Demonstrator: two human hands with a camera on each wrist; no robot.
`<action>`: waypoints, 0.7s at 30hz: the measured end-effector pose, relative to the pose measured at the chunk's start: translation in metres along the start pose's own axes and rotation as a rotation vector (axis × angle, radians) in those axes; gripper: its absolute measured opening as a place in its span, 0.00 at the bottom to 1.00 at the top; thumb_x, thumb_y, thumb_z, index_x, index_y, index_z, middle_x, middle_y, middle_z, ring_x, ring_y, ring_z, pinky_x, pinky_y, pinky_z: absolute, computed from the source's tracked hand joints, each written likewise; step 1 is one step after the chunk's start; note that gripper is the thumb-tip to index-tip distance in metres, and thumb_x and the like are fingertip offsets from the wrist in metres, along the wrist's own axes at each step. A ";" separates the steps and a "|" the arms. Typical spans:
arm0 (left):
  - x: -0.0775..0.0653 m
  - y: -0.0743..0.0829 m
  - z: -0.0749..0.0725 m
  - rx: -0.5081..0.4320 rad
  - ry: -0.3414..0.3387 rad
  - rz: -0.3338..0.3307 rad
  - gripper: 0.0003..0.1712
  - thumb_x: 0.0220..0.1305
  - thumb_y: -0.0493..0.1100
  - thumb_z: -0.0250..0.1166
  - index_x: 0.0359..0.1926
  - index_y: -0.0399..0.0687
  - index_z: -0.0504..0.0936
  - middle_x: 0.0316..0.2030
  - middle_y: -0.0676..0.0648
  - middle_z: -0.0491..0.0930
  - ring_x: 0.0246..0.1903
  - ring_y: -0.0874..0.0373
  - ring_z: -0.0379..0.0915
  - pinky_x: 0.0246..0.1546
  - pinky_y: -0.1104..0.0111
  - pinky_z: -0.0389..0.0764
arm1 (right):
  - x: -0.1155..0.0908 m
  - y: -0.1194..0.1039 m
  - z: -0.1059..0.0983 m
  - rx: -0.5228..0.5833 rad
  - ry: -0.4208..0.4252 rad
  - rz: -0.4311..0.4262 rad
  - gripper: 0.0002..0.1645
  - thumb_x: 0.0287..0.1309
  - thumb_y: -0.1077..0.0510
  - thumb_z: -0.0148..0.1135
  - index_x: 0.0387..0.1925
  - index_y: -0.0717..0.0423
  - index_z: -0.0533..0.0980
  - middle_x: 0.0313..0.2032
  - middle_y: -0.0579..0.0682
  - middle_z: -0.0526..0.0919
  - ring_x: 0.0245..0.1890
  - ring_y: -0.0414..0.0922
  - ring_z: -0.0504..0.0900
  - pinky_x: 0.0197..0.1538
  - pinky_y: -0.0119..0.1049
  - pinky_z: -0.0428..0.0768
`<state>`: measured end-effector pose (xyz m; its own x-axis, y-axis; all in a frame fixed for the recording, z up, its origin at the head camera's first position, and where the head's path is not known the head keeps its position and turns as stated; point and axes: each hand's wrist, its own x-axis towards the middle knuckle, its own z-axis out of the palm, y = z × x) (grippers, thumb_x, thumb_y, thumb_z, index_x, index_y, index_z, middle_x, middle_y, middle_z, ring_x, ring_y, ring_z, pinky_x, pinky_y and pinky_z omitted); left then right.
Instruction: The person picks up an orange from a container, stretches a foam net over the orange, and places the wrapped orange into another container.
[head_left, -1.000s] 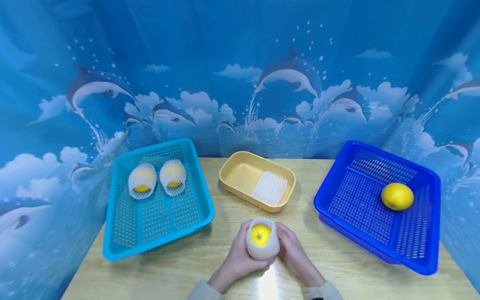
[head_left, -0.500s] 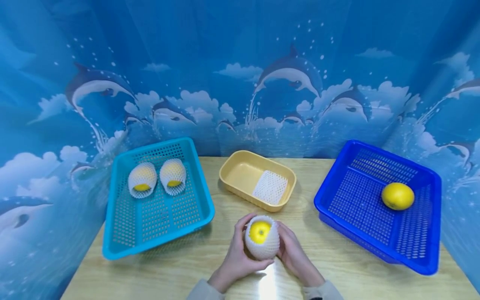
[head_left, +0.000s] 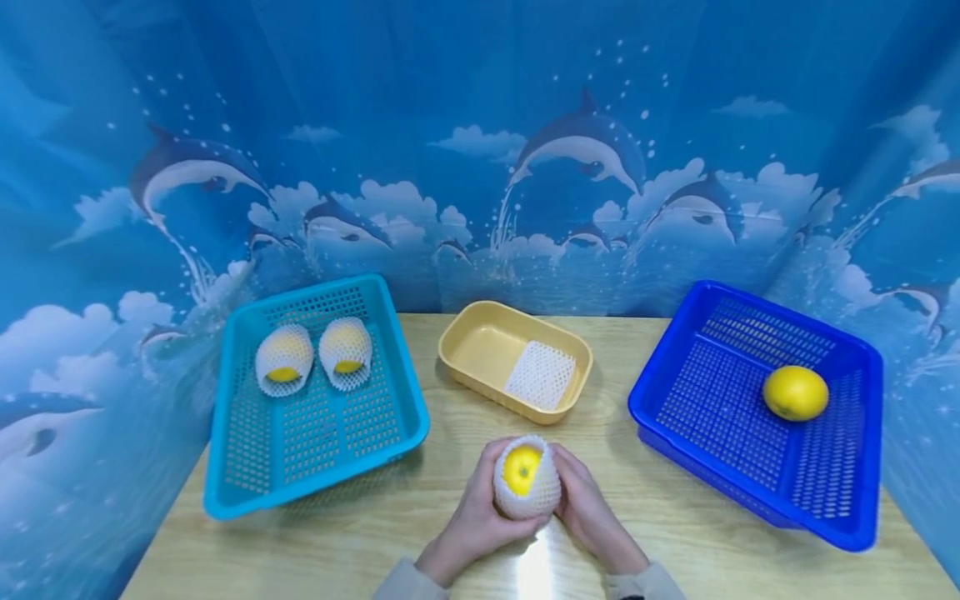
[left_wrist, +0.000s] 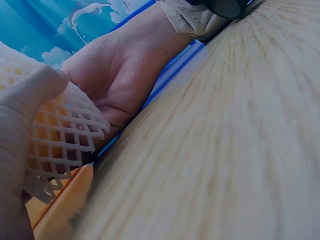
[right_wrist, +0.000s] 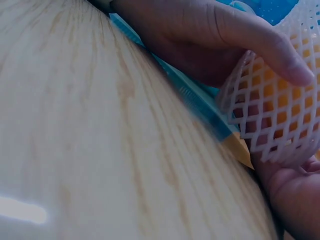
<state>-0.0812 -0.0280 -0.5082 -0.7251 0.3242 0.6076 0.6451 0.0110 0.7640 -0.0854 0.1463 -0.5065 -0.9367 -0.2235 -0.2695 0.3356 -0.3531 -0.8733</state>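
Observation:
A yellow fruit [head_left: 521,471] sits in a white foam net sleeve [head_left: 539,500], held over the front middle of the table. Its top shows through the sleeve's open end. My left hand [head_left: 477,510] grips the left side, with the thumb lying along the near side of the mesh. On the opposite side my right hand [head_left: 587,502] holds the sleeve with bent fingers. In the left wrist view the sleeve's lattice edge [left_wrist: 75,132] hangs loose past the fruit. The mesh [right_wrist: 285,110] also spans between both hands in the right wrist view. Fingers behind the fruit are hidden.
A teal basket [head_left: 315,492] at left holds two netted yellow fruits [head_left: 285,358]. Behind the hands stands a tan tray [head_left: 472,342] with a flat foam net [head_left: 542,375]. A blue basket [head_left: 720,467] at right contains one bare yellow fruit [head_left: 795,392]. A dolphin-print curtain [head_left: 480,167] hangs behind.
The left fingers spread away from the sleeve half a second ago and now close against it again. The fruit in its sleeve has turned and shifted slightly right. Baskets and tray are unmoved.

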 end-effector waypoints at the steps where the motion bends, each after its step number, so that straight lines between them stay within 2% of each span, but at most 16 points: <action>1: -0.002 -0.004 0.001 0.007 0.000 -0.010 0.56 0.35 0.29 0.82 0.65 0.37 0.60 0.61 0.42 0.70 0.59 0.49 0.71 0.62 0.59 0.71 | 0.000 0.000 0.000 -0.001 -0.001 -0.003 0.19 0.76 0.48 0.44 0.53 0.55 0.74 0.49 0.49 0.78 0.51 0.44 0.78 0.57 0.39 0.76; 4: -0.008 -0.015 0.004 0.029 -0.009 -0.049 0.57 0.37 0.33 0.83 0.67 0.41 0.59 0.62 0.44 0.70 0.59 0.50 0.71 0.62 0.58 0.71 | 0.000 0.002 0.000 0.000 0.007 -0.018 0.18 0.76 0.49 0.44 0.52 0.55 0.75 0.49 0.49 0.79 0.51 0.44 0.78 0.57 0.39 0.76; 7: -0.010 -0.019 0.004 0.043 -0.021 -0.085 0.57 0.39 0.36 0.83 0.68 0.45 0.59 0.62 0.47 0.71 0.59 0.51 0.71 0.62 0.58 0.71 | 0.000 0.002 0.000 0.002 0.018 -0.030 0.18 0.76 0.50 0.44 0.51 0.55 0.75 0.48 0.50 0.79 0.51 0.44 0.78 0.57 0.38 0.76; 15: -0.011 -0.015 0.002 0.047 -0.035 -0.157 0.57 0.41 0.38 0.82 0.69 0.51 0.59 0.62 0.49 0.71 0.59 0.51 0.71 0.62 0.57 0.71 | 0.002 0.003 0.005 -0.016 0.111 -0.050 0.13 0.73 0.53 0.48 0.45 0.56 0.76 0.45 0.51 0.80 0.49 0.46 0.77 0.54 0.37 0.77; 21: -0.012 -0.015 0.001 0.061 -0.015 -0.157 0.56 0.40 0.38 0.82 0.68 0.51 0.59 0.61 0.49 0.72 0.58 0.52 0.72 0.60 0.57 0.73 | 0.003 0.004 0.007 -0.054 0.149 -0.059 0.12 0.72 0.54 0.49 0.46 0.57 0.74 0.46 0.52 0.79 0.50 0.47 0.77 0.54 0.37 0.78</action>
<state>-0.0819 -0.0308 -0.5274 -0.8146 0.3281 0.4784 0.5382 0.1199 0.8342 -0.0865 0.1378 -0.5081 -0.9605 -0.0655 -0.2704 0.2771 -0.3118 -0.9088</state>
